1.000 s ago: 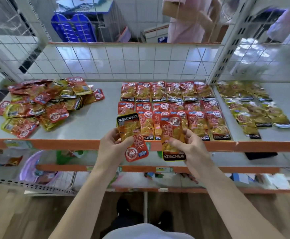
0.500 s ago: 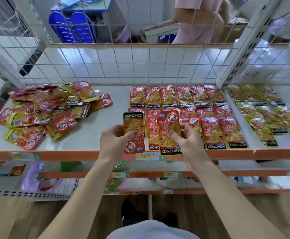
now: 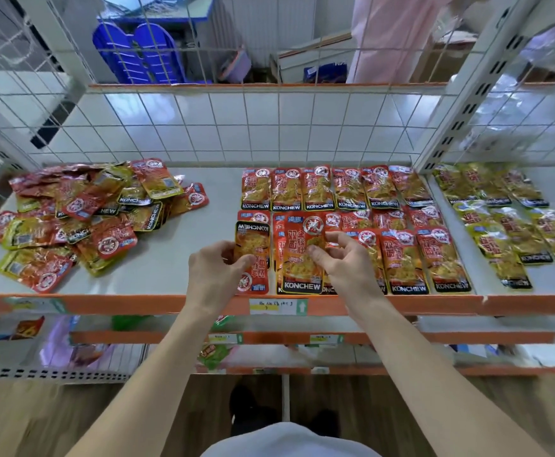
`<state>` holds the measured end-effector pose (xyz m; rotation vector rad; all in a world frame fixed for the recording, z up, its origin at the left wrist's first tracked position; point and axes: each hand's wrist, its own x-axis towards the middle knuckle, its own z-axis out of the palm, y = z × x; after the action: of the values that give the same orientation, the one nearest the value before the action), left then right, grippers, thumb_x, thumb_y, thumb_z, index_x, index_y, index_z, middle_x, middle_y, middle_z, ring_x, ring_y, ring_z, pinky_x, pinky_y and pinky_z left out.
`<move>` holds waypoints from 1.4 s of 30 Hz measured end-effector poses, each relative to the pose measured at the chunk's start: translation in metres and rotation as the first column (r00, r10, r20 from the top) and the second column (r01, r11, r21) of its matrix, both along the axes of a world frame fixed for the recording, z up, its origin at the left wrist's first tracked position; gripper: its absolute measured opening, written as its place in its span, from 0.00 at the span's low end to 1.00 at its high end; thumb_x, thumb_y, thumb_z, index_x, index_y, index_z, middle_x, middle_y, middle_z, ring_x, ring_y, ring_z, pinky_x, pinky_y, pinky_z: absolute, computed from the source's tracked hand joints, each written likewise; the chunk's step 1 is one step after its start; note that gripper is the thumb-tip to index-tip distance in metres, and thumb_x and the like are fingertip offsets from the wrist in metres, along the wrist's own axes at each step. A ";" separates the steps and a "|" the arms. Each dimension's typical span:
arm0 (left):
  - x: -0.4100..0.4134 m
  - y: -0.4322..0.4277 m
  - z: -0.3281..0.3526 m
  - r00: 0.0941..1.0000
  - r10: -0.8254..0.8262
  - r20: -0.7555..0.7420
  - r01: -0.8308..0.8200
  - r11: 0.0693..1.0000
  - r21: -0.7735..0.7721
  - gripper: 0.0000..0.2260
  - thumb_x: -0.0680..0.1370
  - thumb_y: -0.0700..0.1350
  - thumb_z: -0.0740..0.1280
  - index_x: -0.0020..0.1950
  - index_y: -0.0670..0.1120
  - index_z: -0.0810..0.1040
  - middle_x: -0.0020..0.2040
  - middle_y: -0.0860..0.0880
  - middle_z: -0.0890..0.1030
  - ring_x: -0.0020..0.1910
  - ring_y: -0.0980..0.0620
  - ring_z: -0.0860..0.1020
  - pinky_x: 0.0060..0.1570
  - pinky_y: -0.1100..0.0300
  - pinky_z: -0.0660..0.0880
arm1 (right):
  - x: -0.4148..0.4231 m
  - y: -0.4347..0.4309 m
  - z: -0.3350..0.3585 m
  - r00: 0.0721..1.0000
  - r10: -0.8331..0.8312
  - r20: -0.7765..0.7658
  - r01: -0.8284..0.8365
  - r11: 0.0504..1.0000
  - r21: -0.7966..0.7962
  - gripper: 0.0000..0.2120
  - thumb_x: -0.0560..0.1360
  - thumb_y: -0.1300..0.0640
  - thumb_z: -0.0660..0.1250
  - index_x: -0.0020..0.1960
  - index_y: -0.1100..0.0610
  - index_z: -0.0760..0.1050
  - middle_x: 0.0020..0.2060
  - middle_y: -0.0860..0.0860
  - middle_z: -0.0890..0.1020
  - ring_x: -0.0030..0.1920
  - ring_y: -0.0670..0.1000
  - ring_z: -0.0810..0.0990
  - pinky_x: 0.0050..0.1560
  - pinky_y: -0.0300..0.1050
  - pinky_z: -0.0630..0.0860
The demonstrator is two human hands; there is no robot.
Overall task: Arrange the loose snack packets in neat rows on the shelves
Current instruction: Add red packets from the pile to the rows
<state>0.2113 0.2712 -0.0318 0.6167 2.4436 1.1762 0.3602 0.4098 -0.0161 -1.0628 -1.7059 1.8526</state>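
- You stand at a grey shelf (image 3: 177, 258) with an orange front edge, backed by a white wire grid (image 3: 269, 127) through which white floor tiles show.
- Behind the grid are stacked blue chairs (image 3: 137, 54) and a person in pink (image 3: 391, 37).
- The loose packets (image 3: 78, 219) lie in a jumbled heap on the left part of the shelf, overlapping at all angles.
- To the right in the same bay, the red rows (image 3: 352, 192) run three deep. Each row overlaps the one behind it, and the black KONCHEW bands face you.
- Past the upright post, yellow-green packets (image 3: 506, 219) lie in rows in the next bay.
- Your left hand (image 3: 213, 278) pinches an upside-down packet (image 3: 251, 245) between thumb and fingers at the left end of the front row. Its KONCHEW band points away from you.
- Your right hand (image 3: 345, 268) pinches an upright packet (image 3: 299, 258), thumb on its face and fingers curled over it. The packet lies over the front row, just beside the other one, with its lower end at the shelf edge.
- A yellow-and-white label (image 3: 277, 306) sits on the orange edge below your hands.
- The lower shelves (image 3: 137, 338) hold a few green and red packets, too blurred to read.
- The floor beneath is wood.
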 end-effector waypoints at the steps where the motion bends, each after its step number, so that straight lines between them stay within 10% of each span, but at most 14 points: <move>1: 0.001 0.000 0.000 1.000 0.006 0.018 -0.006 1.000 0.021 0.08 0.76 0.48 0.74 0.52 0.47 0.81 0.42 0.53 0.83 0.39 0.59 0.82 0.34 0.69 0.76 | 0.001 0.001 0.000 1.000 0.007 0.003 -0.007 1.000 0.001 0.10 0.78 0.60 0.70 0.48 0.46 0.73 0.37 0.43 0.82 0.35 0.36 0.81 0.35 0.26 0.72; 10: 0.009 0.001 0.023 0.916 0.080 0.392 -0.216 0.924 0.316 0.02 0.84 0.45 0.62 0.55 0.50 0.70 0.51 0.44 0.82 0.47 0.45 0.84 0.40 0.51 0.83 | 0.009 0.011 0.003 0.999 0.040 -0.017 -0.041 0.999 -0.028 0.07 0.78 0.60 0.70 0.48 0.48 0.75 0.36 0.44 0.84 0.37 0.39 0.82 0.42 0.34 0.75; 14: 0.014 -0.002 0.030 0.874 0.005 0.485 -0.191 0.923 0.334 0.15 0.79 0.40 0.69 0.62 0.48 0.68 0.53 0.42 0.81 0.45 0.43 0.85 0.37 0.47 0.83 | 0.012 0.016 0.001 0.999 0.052 0.001 -0.052 0.999 -0.001 0.05 0.77 0.59 0.71 0.53 0.54 0.78 0.38 0.46 0.86 0.39 0.41 0.83 0.43 0.34 0.74; 21: 0.016 -0.008 0.034 0.966 0.060 0.251 -0.140 0.938 0.316 0.16 0.71 0.34 0.76 0.51 0.50 0.77 0.38 0.53 0.82 0.31 0.61 0.77 0.28 0.71 0.71 | 0.018 0.022 -0.003 0.999 0.041 -0.002 -0.041 0.999 -0.022 0.06 0.77 0.59 0.71 0.52 0.52 0.77 0.39 0.46 0.86 0.42 0.44 0.83 0.45 0.36 0.75; 29: 0.009 -0.010 0.031 0.866 0.120 0.485 -0.350 0.839 0.417 0.08 0.76 0.33 0.71 0.51 0.45 0.81 0.46 0.48 0.86 0.49 0.47 0.83 0.51 0.53 0.80 | 0.015 0.020 -0.006 0.996 0.087 -0.002 -0.087 0.996 0.020 0.06 0.77 0.59 0.71 0.52 0.51 0.77 0.40 0.46 0.86 0.43 0.44 0.84 0.49 0.40 0.78; 42: -0.011 0.011 -0.002 0.960 0.164 0.226 -0.207 0.962 0.181 0.05 0.77 0.42 0.73 0.52 0.44 0.82 0.43 0.52 0.84 0.36 0.62 0.81 0.30 0.72 0.74 | 0.001 0.020 -0.012 0.995 0.089 0.036 -0.091 0.995 0.049 0.05 0.77 0.58 0.71 0.50 0.50 0.76 0.40 0.46 0.85 0.39 0.40 0.82 0.42 0.33 0.76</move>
<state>0.2004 0.2822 -0.0340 0.3013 2.2583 1.4983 0.3614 0.4300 -0.0282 -1.0187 -1.8382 1.8450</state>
